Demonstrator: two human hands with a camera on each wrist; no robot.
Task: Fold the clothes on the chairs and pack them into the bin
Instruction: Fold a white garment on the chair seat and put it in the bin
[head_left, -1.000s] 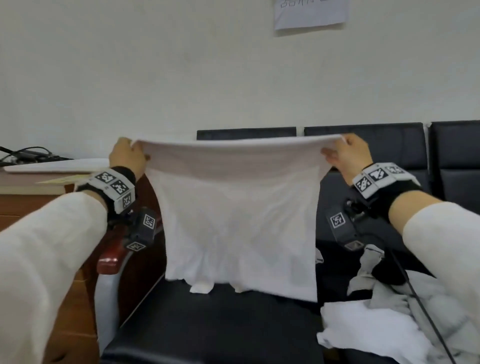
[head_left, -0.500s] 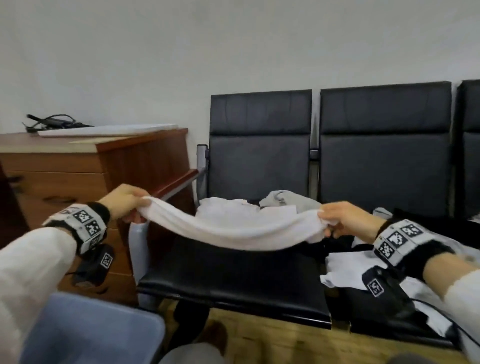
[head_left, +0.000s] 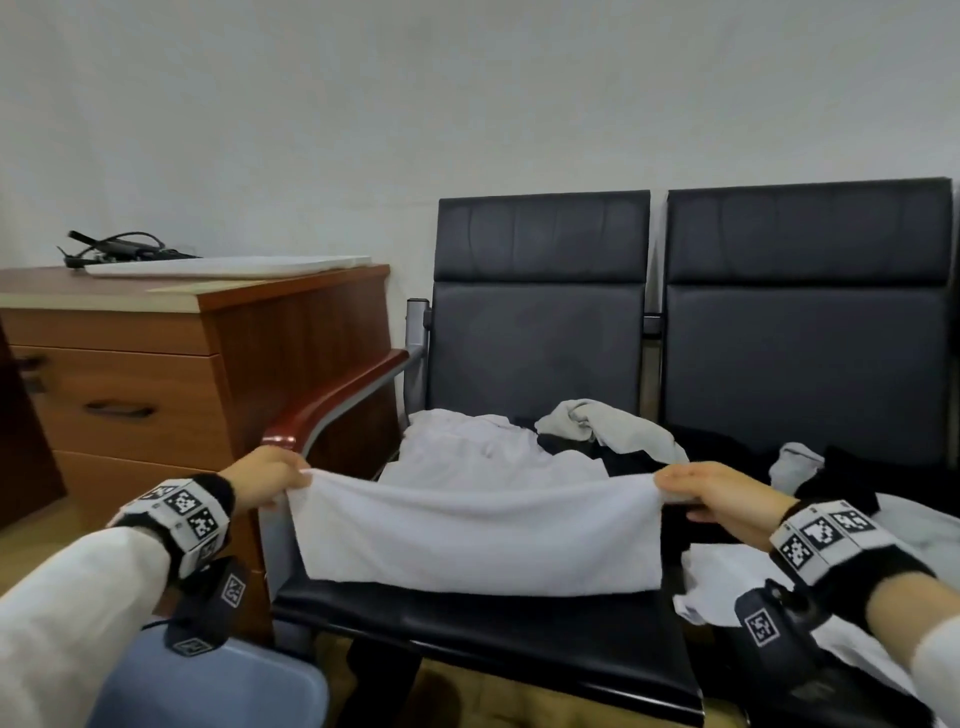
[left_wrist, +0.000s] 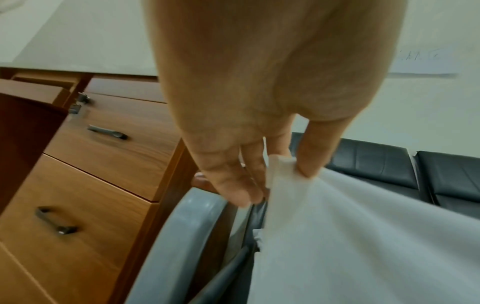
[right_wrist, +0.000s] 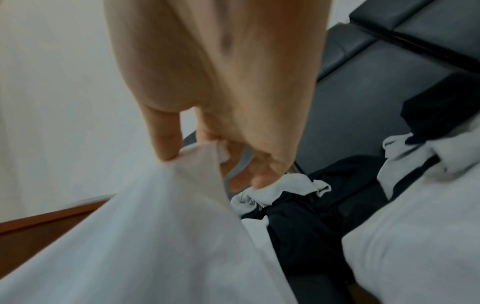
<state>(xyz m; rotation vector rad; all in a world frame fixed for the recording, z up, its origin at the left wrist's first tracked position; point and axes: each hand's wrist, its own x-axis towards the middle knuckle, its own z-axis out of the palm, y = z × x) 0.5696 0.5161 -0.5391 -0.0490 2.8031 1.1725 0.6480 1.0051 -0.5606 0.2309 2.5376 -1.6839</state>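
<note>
The white shirt (head_left: 475, 535) hangs as a doubled band over the front half of the left chair seat (head_left: 493, 618), its long axis running side to side between your hands, the upper fold edge pulled fairly taut and the lower edge just meeting the cushion. The rest of the same shirt seems to lie rumpled behind it on the seat toward the backrest, though the head view does not make clear where one layer ends and the next begins. Your left hand (head_left: 265, 480) pinches the left end between thumb and fingers, close beside the red armrest (head_left: 332, 402); your right hand (head_left: 714, 491) pinches the right end the same way, near the gap between the two chairs. Both hands sit level and about equally far forward, so neither has a head start. The next fold likely turns on that side-to-side axis: lay the band flat on the seat, then bring one end across to the other. The blue bin (head_left: 218, 686) sits low under your left forearm, so the left hand is the nearer one for packing. More clothes (head_left: 608, 431) in grey, black and white wait on the seats to the right.
</note>
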